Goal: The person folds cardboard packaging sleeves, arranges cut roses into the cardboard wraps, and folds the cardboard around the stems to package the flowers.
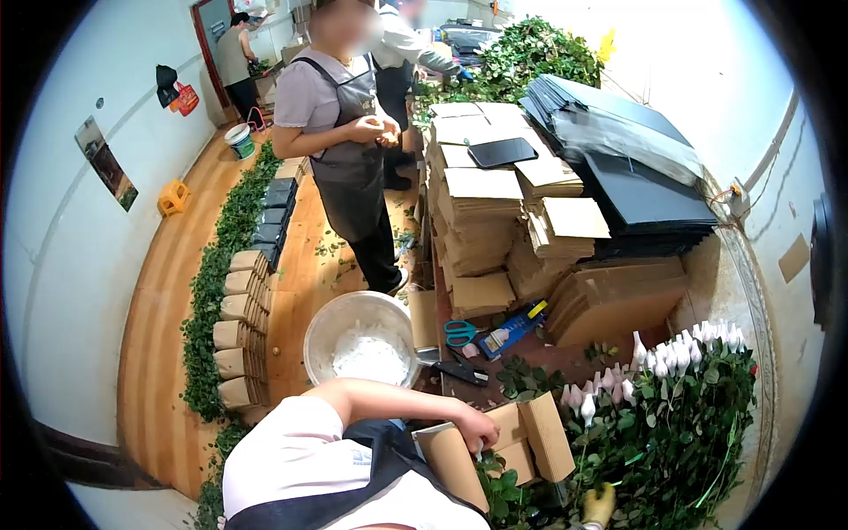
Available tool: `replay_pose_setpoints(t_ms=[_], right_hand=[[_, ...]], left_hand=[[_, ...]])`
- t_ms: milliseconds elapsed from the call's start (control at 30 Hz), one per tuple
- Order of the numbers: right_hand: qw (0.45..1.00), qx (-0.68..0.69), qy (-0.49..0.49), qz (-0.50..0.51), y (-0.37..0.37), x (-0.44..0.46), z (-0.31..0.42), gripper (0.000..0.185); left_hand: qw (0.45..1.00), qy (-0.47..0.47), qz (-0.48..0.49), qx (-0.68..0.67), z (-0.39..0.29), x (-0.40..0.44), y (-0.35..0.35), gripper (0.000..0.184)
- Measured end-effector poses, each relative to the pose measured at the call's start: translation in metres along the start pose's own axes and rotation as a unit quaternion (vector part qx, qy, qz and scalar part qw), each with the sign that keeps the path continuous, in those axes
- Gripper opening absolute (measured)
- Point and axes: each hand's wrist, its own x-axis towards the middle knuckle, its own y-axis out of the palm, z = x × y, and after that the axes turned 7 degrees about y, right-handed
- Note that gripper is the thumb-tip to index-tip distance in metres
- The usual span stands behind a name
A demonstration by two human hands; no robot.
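Observation:
My left hand reaches across to a cardboard wrap, fingers bent downward and closed around something small and whitish at its edge. Green leaves show below those fingers. Beside it stands a folded cardboard piece. My right hand, in a yellowish glove, is low among leafy flower stems. Its fingers are curled, and a short pale green stem end shows beside them; the grip is partly hidden by leaves. Flower heads in white and pinkish sleeves line the back of the bunch.
Scissors, a black stapler-like tool and a blue box lie on the bench. Behind are cardboard stacks, a phone and dark sheets. A white tub stands left; a person in an apron stands beyond.

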Motion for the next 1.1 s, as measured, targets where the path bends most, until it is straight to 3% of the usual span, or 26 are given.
replay_pose_setpoints(t_ms=[33, 67, 100, 133, 267, 333, 367, 467, 533, 600, 633, 700, 733, 767, 800, 900, 1000, 1100], right_hand=[[1.0, -0.026, -0.003, -0.012, 0.055, 0.038, -0.07, 0.067], [0.997, 0.025, 0.053, 0.056, 0.086, 0.053, -0.082, 0.065], [0.992, 0.068, 0.103, 0.015, 0.149, 0.081, -0.145, 0.06], [0.983, -0.058, 0.169, -0.034, 0.166, 0.081, -0.131, 0.056], [0.971, -0.123, 0.164, -0.122, 0.114, 0.026, -0.041, 0.047], [0.983, -0.06, -0.041, -0.167, 0.069, -0.016, 0.014, 0.049], [0.993, -0.071, 0.044, -0.087, 0.036, -0.039, 0.066, 0.064], [0.999, -0.041, 0.016, -0.021, 0.026, -0.053, 0.079, 0.066], [0.97, -0.107, 0.1, 0.196, 0.039, -0.034, 0.045, 0.068], [0.96, -0.256, 0.082, 0.075, 0.054, -0.049, 0.073, 0.038], [0.96, -0.256, 0.086, 0.075, 0.072, -0.042, 0.049, 0.038], [0.977, -0.025, 0.08, -0.195, 0.119, -0.005, -0.025, 0.035], [0.866, 0.33, 0.335, -0.172, 0.126, 0.014, -0.027, 0.031], [0.874, 0.301, 0.304, -0.232, 0.117, 0.012, -0.027, 0.031], [0.921, 0.165, 0.198, -0.294, 0.094, -0.003, -0.007, 0.032], [0.903, -0.058, 0.031, -0.424, 0.023, -0.04, 0.044, 0.039], [0.85, -0.183, -0.022, -0.493, -0.036, -0.069, 0.07, 0.049], [0.822, -0.211, -0.012, -0.529, -0.048, -0.072, 0.051, 0.046]], left_hand=[[1.0, -0.002, 0.001, -0.004, 0.001, 0.0, 0.0, 0.022], [1.0, -0.004, 0.002, -0.008, 0.003, 0.001, 0.001, 0.022], [1.0, -0.004, 0.001, -0.004, 0.005, 0.001, 0.003, 0.023], [1.0, -0.007, -0.002, -0.004, 0.003, 0.0, 0.003, 0.023], [0.998, -0.052, 0.015, -0.029, 0.004, 0.002, 0.008, 0.024], [0.999, -0.013, -0.044, -0.003, 0.008, 0.001, 0.008, 0.022], [0.999, -0.009, -0.043, -0.005, 0.014, 0.001, 0.01, 0.022], [0.999, -0.025, -0.022, -0.01, 0.008, 0.001, 0.006, 0.022], [0.999, -0.026, -0.029, -0.02, 0.005, 0.001, 0.006, 0.022], [0.999, -0.027, -0.034, -0.027, 0.003, 0.0, 0.006, 0.022], [0.999, -0.029, -0.032, -0.027, 0.002, 0.0, 0.005, 0.022], [0.999, -0.023, -0.029, -0.016, 0.001, 0.002, 0.004, 0.021], [0.999, -0.023, -0.028, -0.017, 0.001, 0.001, 0.005, 0.021], [1.0, -0.013, -0.026, -0.012, 0.001, 0.0, 0.004, 0.022], [1.0, 0.0, -0.024, -0.007, 0.002, 0.001, 0.004, 0.023], [1.0, -0.01, -0.011, -0.003, 0.009, 0.004, 0.006, 0.023], [1.0, -0.014, 0.006, 0.003, 0.011, 0.005, 0.004, 0.024], [0.999, -0.029, -0.014, -0.019, 0.014, 0.004, 0.01, 0.025]])
